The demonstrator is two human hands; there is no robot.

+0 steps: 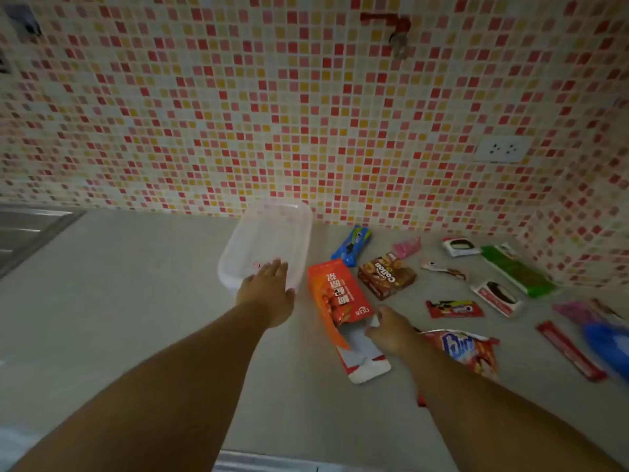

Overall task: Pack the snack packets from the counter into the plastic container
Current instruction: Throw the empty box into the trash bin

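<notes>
From the head view, the plastic container (269, 243) looks empty, so packing has barely begun. The left hand (267, 289) rests spread flat on its near rim; the right hand (388, 330) pinches the orange box (335, 294), while the other snack packets (452, 308) lie scattered on the desk (136, 301).

Dim, flat light, no clear source; soft shadows; wide-angle bending at edges; blur toward right edge and corners.
</notes>
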